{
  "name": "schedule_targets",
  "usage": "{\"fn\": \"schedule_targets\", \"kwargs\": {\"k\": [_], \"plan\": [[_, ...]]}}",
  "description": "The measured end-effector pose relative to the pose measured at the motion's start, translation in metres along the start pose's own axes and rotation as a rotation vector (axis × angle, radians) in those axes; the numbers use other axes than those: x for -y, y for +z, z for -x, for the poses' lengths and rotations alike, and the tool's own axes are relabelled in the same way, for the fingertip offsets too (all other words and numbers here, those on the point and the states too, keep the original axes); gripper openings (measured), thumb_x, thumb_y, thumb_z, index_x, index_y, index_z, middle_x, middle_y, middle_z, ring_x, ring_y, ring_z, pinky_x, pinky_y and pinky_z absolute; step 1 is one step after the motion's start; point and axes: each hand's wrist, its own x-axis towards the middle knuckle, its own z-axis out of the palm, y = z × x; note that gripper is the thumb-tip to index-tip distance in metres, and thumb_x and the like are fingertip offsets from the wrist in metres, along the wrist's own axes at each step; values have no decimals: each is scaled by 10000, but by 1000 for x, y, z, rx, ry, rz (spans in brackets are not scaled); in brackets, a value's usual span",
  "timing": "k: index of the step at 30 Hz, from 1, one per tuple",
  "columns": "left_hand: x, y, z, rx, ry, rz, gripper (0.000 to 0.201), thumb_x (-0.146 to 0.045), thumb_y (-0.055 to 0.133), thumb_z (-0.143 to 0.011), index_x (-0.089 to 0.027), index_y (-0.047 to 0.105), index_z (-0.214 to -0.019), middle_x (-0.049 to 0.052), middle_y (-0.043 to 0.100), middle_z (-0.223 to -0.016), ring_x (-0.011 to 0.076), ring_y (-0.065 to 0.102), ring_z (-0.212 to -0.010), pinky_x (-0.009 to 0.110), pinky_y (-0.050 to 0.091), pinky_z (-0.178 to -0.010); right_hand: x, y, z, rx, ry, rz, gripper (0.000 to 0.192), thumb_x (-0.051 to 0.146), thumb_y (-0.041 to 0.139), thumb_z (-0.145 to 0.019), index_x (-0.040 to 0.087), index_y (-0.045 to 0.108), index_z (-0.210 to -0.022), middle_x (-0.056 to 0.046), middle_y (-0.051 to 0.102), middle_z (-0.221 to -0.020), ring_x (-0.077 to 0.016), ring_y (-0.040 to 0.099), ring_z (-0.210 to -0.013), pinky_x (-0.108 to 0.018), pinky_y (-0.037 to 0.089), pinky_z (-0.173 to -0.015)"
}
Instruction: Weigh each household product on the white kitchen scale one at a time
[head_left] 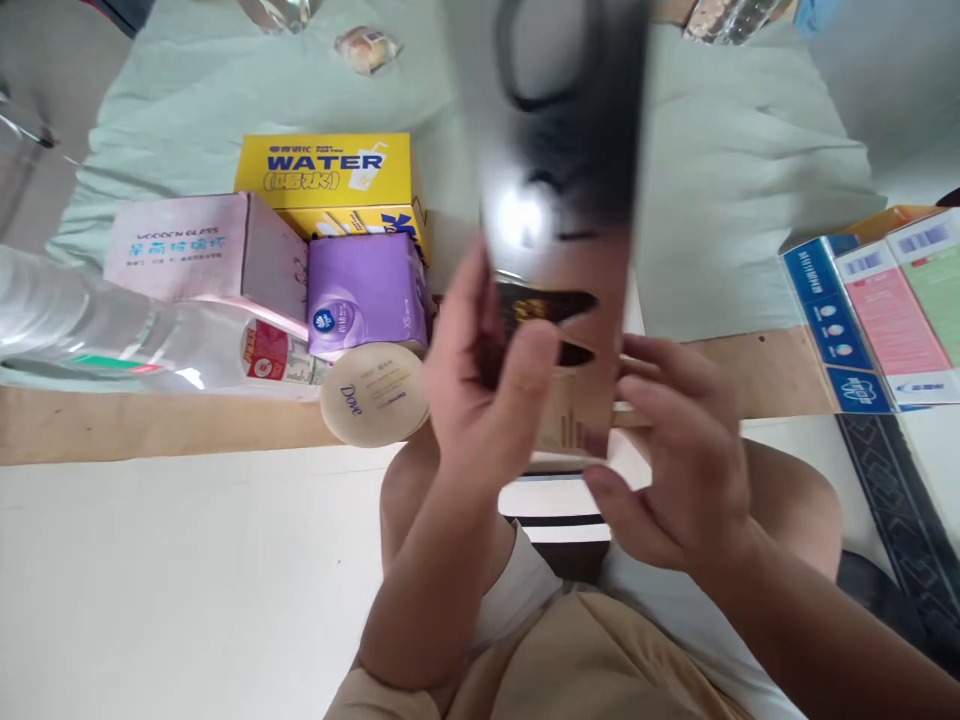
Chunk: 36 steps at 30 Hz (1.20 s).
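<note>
You face a tabletop (742, 230) under pale green cloth, bare wood showing along its front edge. The tall box (577, 400), dark above and copper-toned below, is raised before you over the middle of that edge; its upper print is blurred. A clear bottle (135, 320) is by the front edge, toward the left corner. Cartons with pink, green and blue panels (919, 315) occupy the front right corner. Behind the bottle is a pale pink box (176, 250); the yellow box marked WATER (322, 190) is farther from the front edge. Your left hand (484, 390) has its grip closed on the tall box, thumb across the face. Your right hand (675, 450) is half-curled at the box's lower right corner; whether it grips cannot be told. A purple pack (367, 290) touches the pink box. The round Dove tub (375, 395) overlaps the front edge in view. A small wrapped item (366, 48) lies toward the back edge.
</note>
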Motion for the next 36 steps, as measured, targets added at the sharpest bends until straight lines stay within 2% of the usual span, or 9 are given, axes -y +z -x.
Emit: {"fn": "schedule_targets", "kwargs": {"k": [3, 7, 12, 19, 24, 28, 30, 33, 36], "plan": [[7, 19, 16, 171, -116, -171, 426, -453, 610, -1004, -345, 606, -1416, 17, 704, -1349, 164, 692, -1183, 309, 600, -1065, -12, -15, 9, -100, 103, 173, 710, 352, 553, -949, 289, 364, -1631, -159, 584, -1366, -253, 645, -1221, -440, 646, -948], [23, 40, 27, 329, -297, -439, 548, -514, 517, -1011, -233, 518, -1483, 144, 512, -1542, 265, 516, -1454, 439, 486, -1257, -43, -19, 22, -46, 335, 234, 565, 341, 457, -1001, 202, 509, -1547, -171, 631, -1315, -265, 639, -1213, -471, 612, -1001], [36, 49, 17, 256, -458, -605, 459, -490, 434, -1012, -225, 613, -1341, 133, 545, -1291, 244, 553, -1271, 445, 495, -1172, -83, -4, 18, -6, 335, 150, 524, 358, 421, -1031, 162, 549, -1499, -159, 655, -1346, -234, 651, -1230, -436, 609, -1025], [42, 46, 0, 170, -352, -671, 418, -519, 327, -1070, -257, 644, -1145, 62, 657, -1162, 193, 581, -1093, 360, 486, -1017, -101, 13, -9, 80, 289, 226, 585, 431, 352, -1047, 86, 581, -1460, -181, 677, -1275, -217, 672, -1119, -388, 604, -928], [46, 40, 1, 224, -367, -698, 442, -525, 325, -1078, -255, 673, -1113, 48, 700, -1212, 187, 610, -1207, 352, 496, -1040, -107, 13, -11, 176, 334, 228, 610, 441, 300, -1038, 106, 636, -1421, -152, 710, -1167, -213, 661, -984, -383, 544, -817], [48, 27, -2, 43, -198, -622, 348, -491, 507, -1041, -244, 746, -1100, 48, 742, -1203, 183, 649, -1199, 358, 497, -1092, -134, 11, -5, -224, 302, 176, 601, 394, 264, -1003, 148, 813, -1004, -111, 707, -796, -182, 627, -754, -387, 483, -750], [47, 22, -7, -73, -123, -550, 322, -489, 560, -1024, -232, 749, -977, 29, 742, -929, 141, 694, -901, 305, 552, -858, -151, 9, -1, -455, 326, 94, 566, 365, 297, -949, 149, 791, -777, -113, 632, -636, -175, 586, -669, -378, 440, -682], [43, 16, -14, -181, -98, -457, 333, -450, 574, -1023, -220, 664, -800, -37, 533, -571, 83, 471, -453, 282, 350, -464, -166, 8, 9, -498, 385, 28, 500, 341, 333, -873, 164, 740, -643, -117, 564, -555, -172, 537, -611, -367, 392, -630], [41, 14, -18, -237, -97, -415, 152, -194, 590, -974, -232, 652, -841, -24, 566, -691, 62, 436, -484, 299, 309, -482, -166, 8, 18, -432, 373, 6, 495, 370, 344, -866, 184, 716, -598, -113, 561, -535, -173, 539, -594, -369, 410, -638]]}}
